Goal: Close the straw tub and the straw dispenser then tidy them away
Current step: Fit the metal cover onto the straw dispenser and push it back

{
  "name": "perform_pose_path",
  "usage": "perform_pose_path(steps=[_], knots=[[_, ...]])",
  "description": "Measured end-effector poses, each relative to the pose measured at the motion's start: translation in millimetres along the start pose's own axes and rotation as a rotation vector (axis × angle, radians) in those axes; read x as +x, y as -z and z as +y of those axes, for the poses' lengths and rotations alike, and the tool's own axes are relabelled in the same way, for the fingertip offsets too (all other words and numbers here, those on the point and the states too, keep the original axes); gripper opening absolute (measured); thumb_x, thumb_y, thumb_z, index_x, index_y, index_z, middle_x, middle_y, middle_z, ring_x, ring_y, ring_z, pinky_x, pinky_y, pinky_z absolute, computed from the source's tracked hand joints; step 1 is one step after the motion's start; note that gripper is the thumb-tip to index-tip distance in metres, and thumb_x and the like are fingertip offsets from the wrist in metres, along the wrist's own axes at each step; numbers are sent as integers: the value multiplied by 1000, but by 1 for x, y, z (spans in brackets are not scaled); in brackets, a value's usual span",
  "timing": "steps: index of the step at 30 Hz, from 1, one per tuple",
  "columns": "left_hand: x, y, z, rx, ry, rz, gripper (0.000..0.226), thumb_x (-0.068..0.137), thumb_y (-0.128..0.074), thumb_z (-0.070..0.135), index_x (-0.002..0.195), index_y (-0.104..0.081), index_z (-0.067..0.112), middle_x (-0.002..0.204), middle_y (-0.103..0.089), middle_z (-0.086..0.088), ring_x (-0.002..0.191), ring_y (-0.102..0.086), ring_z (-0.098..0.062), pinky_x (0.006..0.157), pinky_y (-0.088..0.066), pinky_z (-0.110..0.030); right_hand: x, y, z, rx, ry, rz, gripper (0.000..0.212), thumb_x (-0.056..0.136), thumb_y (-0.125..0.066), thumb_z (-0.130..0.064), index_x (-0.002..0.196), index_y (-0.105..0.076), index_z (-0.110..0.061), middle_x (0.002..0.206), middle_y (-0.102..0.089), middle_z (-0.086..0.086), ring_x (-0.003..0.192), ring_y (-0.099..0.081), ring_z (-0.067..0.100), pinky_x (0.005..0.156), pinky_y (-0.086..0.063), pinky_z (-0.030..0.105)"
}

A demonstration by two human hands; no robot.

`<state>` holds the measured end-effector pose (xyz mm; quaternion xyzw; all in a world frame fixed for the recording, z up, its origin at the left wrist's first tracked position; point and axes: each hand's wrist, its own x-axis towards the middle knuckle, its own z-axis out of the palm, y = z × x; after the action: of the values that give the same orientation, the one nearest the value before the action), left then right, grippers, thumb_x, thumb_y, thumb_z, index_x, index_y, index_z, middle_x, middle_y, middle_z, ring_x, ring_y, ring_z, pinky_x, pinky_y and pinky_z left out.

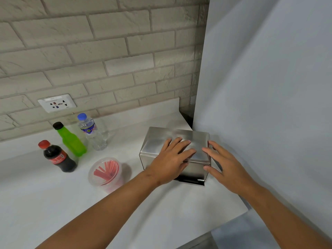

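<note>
A stainless-steel straw dispenser (158, 141) stands on the white counter (53, 198) against the right wall, its lid down. My left hand (170, 162) lies flat on the lid's front edge, fingers spread. My right hand (226, 168) hovers at the dispenser's right front corner, fingers apart, its fingertips at the lid and the front face. A clear round straw tub (105, 172) with several red wrapped straws stands to the left of the dispenser; it looks lidless, and no lid is in view.
Three bottles stand at the back left: a cola bottle (57, 157), a green bottle (71, 141) and a water bottle (91, 132). A wall socket (57, 103) sits in the brick wall. A pale wall (269, 87) bounds the right; the counter's edge runs at lower right.
</note>
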<state>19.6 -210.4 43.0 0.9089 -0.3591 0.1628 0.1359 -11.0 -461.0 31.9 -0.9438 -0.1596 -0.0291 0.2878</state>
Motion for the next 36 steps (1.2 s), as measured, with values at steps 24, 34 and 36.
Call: perform_pose_path(steps=[24, 34, 36], knots=[[12, 5, -17, -116, 62, -38, 42, 98, -56, 43, 131, -65, 19, 139, -60, -6, 129, -54, -26, 108, -42, -43, 8, 3, -9, 58, -70, 37, 61, 93, -45, -61, 147, -51, -32, 164, -33, -7, 150, -29, 14, 122, -29, 38], [22, 14, -42, -46, 233, -163, 53, 102, -38, 48, 141, -59, 20, 147, -57, -5, 137, -49, -27, 116, -34, -46, 52, 4, -22, -1, -128, -45, 65, 104, -43, -50, 160, -29, -18, 170, -23, -1, 156, -19, 15, 126, -17, 33], [22, 13, -42, -57, 238, -161, 52, 102, -39, 48, 142, -59, 19, 147, -57, -5, 137, -49, -26, 116, -34, -46, 52, 0, -22, -5, -133, -26, 64, 105, -42, -49, 159, -30, -17, 169, -25, 0, 155, -21, 16, 124, -18, 32]])
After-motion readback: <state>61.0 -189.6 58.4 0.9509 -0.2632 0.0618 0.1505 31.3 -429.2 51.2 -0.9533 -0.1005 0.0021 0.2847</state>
